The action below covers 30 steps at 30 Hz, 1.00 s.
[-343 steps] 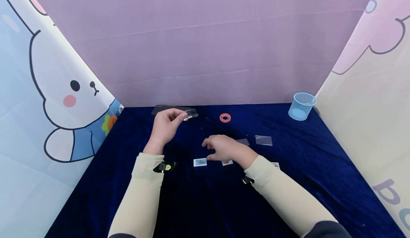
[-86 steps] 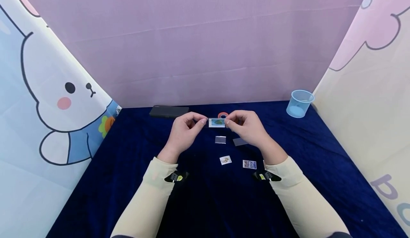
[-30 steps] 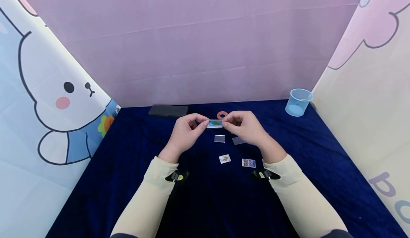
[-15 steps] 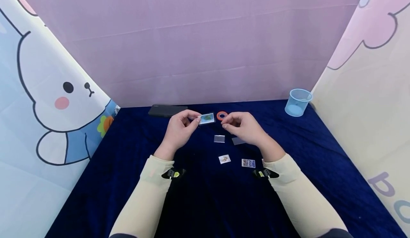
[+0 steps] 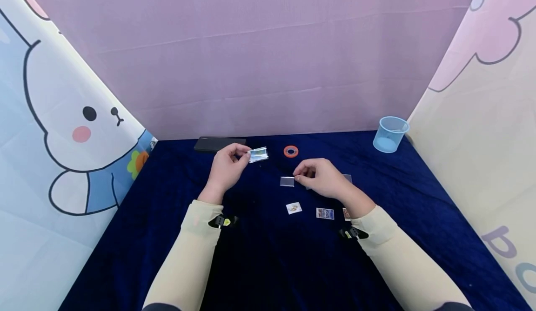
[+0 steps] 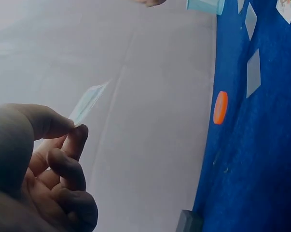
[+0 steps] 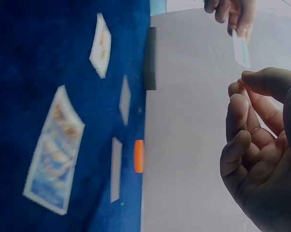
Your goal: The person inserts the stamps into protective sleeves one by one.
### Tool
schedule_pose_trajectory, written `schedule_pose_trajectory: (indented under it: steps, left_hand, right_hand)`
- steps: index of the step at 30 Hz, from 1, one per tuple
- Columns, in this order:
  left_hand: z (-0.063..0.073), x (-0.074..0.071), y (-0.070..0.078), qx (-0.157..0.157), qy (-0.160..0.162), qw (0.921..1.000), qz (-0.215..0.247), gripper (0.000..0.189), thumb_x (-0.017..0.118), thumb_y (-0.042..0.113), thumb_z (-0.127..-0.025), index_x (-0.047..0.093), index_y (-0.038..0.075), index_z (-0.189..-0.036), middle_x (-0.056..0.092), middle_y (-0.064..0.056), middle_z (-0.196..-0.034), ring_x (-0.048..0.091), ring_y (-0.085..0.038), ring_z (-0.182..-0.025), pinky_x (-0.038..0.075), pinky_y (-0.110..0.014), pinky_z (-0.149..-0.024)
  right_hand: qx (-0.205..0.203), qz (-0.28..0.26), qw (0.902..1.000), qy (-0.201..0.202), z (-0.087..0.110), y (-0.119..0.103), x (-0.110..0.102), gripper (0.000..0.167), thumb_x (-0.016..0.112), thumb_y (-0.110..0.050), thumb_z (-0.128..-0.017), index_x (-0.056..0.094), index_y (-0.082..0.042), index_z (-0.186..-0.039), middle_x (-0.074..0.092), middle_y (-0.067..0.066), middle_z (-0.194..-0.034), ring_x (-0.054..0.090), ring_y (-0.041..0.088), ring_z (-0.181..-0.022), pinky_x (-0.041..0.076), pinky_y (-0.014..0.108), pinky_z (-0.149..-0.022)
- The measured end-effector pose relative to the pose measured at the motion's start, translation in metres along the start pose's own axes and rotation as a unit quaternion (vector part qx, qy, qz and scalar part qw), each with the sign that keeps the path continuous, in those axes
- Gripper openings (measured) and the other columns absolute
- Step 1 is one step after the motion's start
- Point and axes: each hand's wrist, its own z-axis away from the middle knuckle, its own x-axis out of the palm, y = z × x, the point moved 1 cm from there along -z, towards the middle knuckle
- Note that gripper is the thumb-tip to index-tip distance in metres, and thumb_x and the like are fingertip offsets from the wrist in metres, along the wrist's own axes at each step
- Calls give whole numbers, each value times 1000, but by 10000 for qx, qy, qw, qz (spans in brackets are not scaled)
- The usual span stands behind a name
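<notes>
My left hand pinches a small clear sleeve by one edge, between thumb and index finger, above the table. A blue-green postage stamp shows through the plastic, with glare over it. The left wrist view has the same sleeve nearly edge-on. Lower and to the right hovers my right hand, fingers loosely curled, thumb and index tips close together with nothing seen between them. Beside its fingertips lies another clear sleeve. Nearer me are a pale stamp, a blue picture stamp and a partly covered reddish stamp.
An orange ring-shaped roll lies toward the back. A flat black case lies at the back left, and a light blue cup stands back right. One more clear sleeve is partly hidden behind my right hand. Fabric walls enclose the table.
My right hand has let go of the stamp's sleeve and moved down toward the table. My left hand has carried the sleeved stamp left. Earlier, the stamp lay on the cloth.
</notes>
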Motion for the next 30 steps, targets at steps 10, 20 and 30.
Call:
schedule_pose_trajectory:
  steps: [10,20,30]
  left_hand:
    - [-2,-5,-18,-379,16,9992,-156,12,72,21,-100,78,12,-104,71,-4,-92,53,-24,-68,44,-35,-62]
    - [-3,-5,-38,-547,-130,9979,-336,10,74,19,-98,80,11,-102,72,-6,-96,57,-24,-77,47,-36,-71]
    - [-3,-7,-58,-743,-395,9954,-449,14,74,18,-97,83,12,-107,78,-5,-103,66,-24,-91,52,-38,-80]
  right_hand:
    - [134,111,9997,-193,11,8,7,4,76,-20,-99,78,-22,-101,70,-5,-89,63,19,-73,50,33,-61]
    - [-223,1288,9902,-491,17,11,17,5,79,-20,-95,78,-18,-99,65,-13,-86,59,7,-68,52,31,-64]
    - [-18,1005,9891,-1079,18,16,26,10,80,-19,-95,78,-15,-105,68,-13,-88,64,9,-75,54,32,-71]
